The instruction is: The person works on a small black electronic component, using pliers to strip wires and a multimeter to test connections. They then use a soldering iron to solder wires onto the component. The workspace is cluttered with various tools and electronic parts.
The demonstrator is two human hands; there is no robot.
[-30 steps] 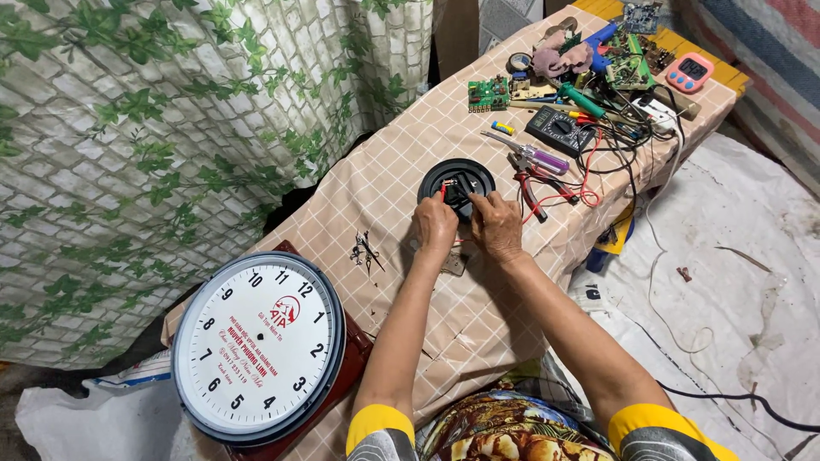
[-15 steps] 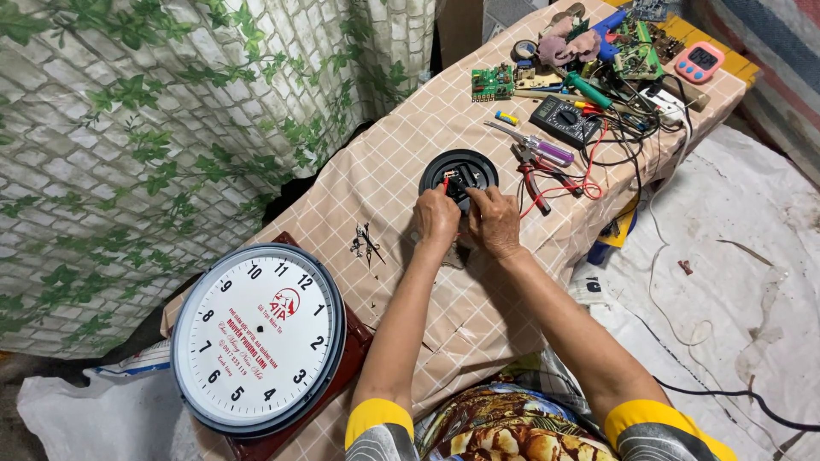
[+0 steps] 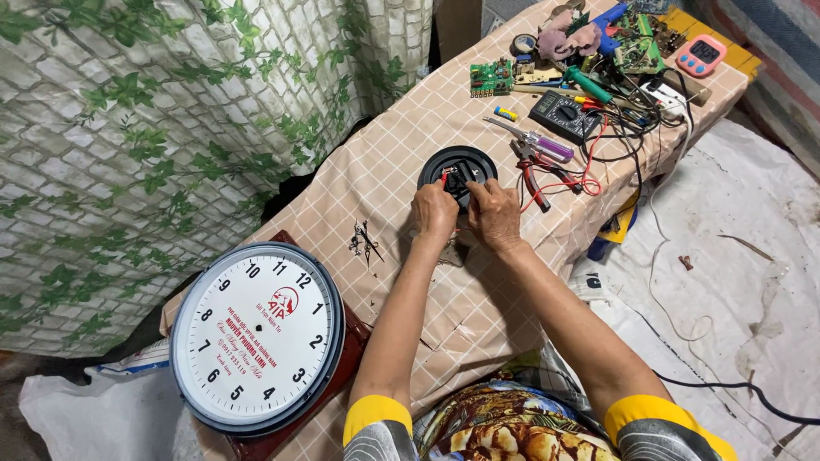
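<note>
Checked beige cloth covers our desk (image 3: 376, 171), which runs beside a wall printed with bricks and green leaves. Near the middle of the desk lies a round black disc (image 3: 457, 171) with a small dark part at its centre. Our left hand (image 3: 434, 211) and right hand (image 3: 493, 213) rest side by side on its near edge, fingers curled narrow and pinching at that centre part. Loose black clock hands (image 3: 366, 242) lie on the cloth just left of our left hand. Pliers (image 3: 534, 175) with red grips, a multimeter (image 3: 564, 115) and circuit boards (image 3: 491, 77) sit beyond the disc. At the near left corner rests a white clock face (image 3: 256, 337) with a dark rim.
</note>
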